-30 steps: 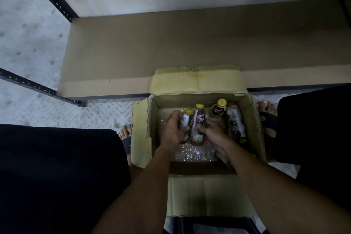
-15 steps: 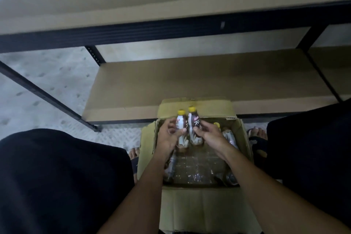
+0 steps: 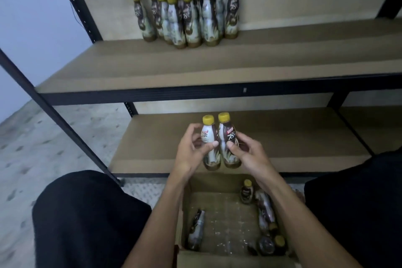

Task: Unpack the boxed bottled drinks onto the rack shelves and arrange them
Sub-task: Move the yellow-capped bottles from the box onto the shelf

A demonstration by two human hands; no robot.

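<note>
**A:** Which step is this?

**B:** Mid-carry, I'd say. The left hand has its fingers and thumb curled round the left bottle. The right hand grips the right bottle the same way. Both bottles are upright and touching side by side. They're in the air over the far edge of the box, in front of the lower shelf.

**A:** Where do they go?

**B:** Probably the upper shelf. A cluster of matching bottles already stands at its far left. The next move would be a lift over that shelf's front edge. Then the pair gets set down upright just beside the cluster without knocking the near ones. There's bare board to the cluster's right and on its near side.

**A:** Much left to unpack?

**B:** A few loose bottles are in the box. One lies along the left wall, one stands at the far right, and several lie along the right side. So I'd judge the box well over half emptied.

**A:** What has changed?

**B:** A second ago both hands were down inside the box, closing on these two bottles. Half a second ago the pair had just cleared the rim. Now it's higher, level with the lower shelf. The view has also tipped up, so the upper shelf and its cluster are fully in sight.
</note>
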